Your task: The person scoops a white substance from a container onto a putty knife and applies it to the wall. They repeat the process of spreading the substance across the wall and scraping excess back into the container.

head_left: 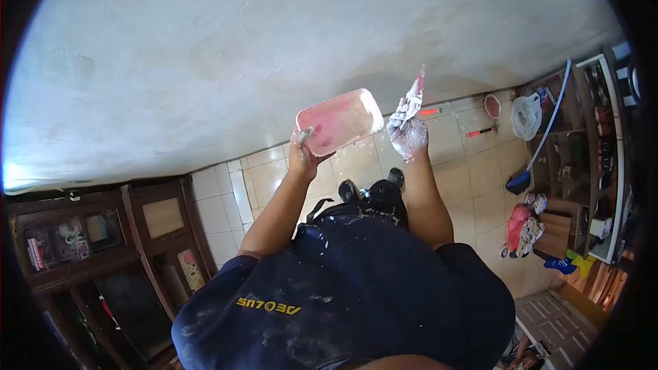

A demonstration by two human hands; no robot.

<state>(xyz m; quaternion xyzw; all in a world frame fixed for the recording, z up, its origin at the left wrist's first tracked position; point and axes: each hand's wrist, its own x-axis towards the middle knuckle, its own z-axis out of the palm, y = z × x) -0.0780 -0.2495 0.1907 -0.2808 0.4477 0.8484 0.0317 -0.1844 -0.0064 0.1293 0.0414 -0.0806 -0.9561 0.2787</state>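
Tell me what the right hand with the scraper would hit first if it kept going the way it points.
Most likely the plastered wall: the right hand aims its putty knife up at it, with nothing visible between, though depth is hard to judge.

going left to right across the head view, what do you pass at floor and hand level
dark wooden cabinet → left hand → pink plastic tray → plaster-smeared right hand with a putty knife → white plastic bag → blue broom

Pale, rough plastered wall [274, 48] above. Beige square-tiled floor [473, 164] below. Dark brown wooden glass-fronted cabinet [89, 233] at left. Blue long-handled broom [541, 137], white plastic bag [526, 115], round red bowl [492, 105] and dark wooden shelving [589, 144] at right.
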